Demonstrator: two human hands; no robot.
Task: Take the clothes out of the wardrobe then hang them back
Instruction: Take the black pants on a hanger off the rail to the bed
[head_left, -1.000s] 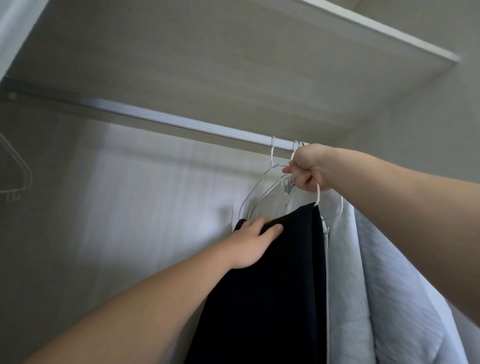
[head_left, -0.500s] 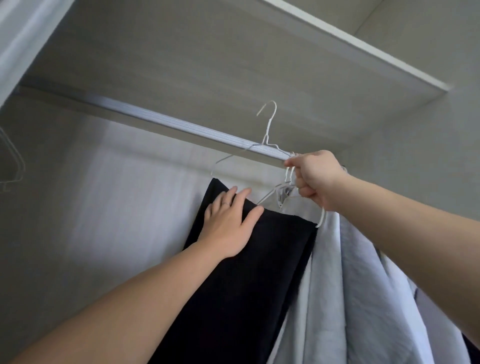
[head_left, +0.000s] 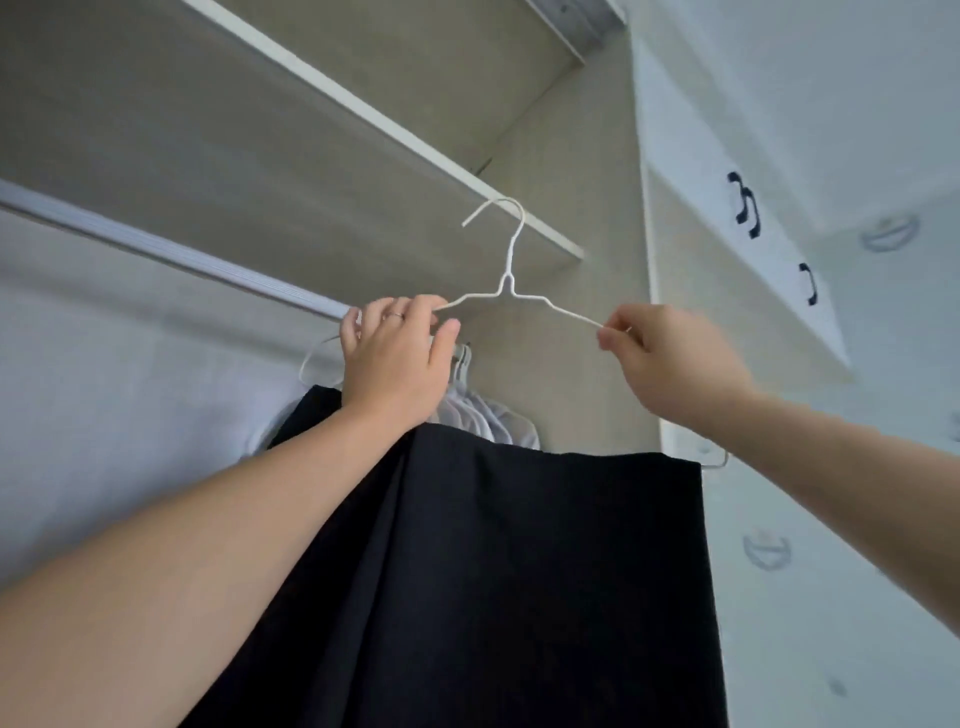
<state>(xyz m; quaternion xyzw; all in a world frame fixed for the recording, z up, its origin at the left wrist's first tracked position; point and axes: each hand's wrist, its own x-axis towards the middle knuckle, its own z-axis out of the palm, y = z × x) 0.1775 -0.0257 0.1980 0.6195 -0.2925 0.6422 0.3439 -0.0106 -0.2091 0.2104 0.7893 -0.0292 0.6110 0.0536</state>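
Removal step, seemingly: the left hand (head_left: 395, 358) clasps one shoulder of the white wire hanger (head_left: 506, 283) in its grip; the right hand (head_left: 675, 358) pinches the other; the hook is clear of the rail (head_left: 182, 254); next, draw the black garment (head_left: 519, 571) outward.

Beige wood-grain wardrobe (head_left: 587, 182): shelf (head_left: 311, 156) overhead w/ white front edge, pale rail (head_left: 156, 248) beneath. White cabinet doors (head_left: 691, 130) at right, dark handles (head_left: 745, 205). Clear round hooks (head_left: 889, 234) on white surface. Soft even light.
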